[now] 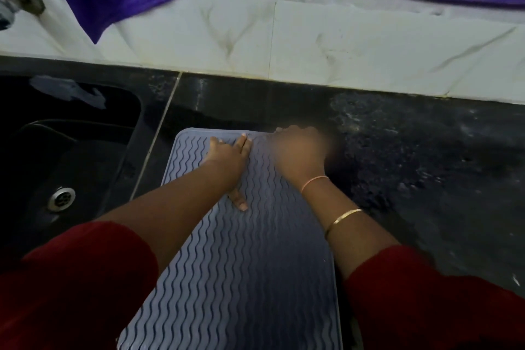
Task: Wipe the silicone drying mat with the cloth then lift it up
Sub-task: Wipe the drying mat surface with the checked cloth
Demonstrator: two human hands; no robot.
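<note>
Sink [85, 156] at left. Silicone drying mat [241, 264] lies flat on the dark worktop [426, 165], just beside it. Left hand [227, 156] presses the far end, fingers straight, spread. Right hand [298, 150], at the far right corner, is blurred: grip, or any cloth, indiscernible. Lifting against the pressing hand could buckle the mat. Near edge cut off.

Blurred, cropped
Cannot tell the grip of the smeared right hand [297, 150]; cuts the mat [241, 278] off at the bottom edge.
</note>
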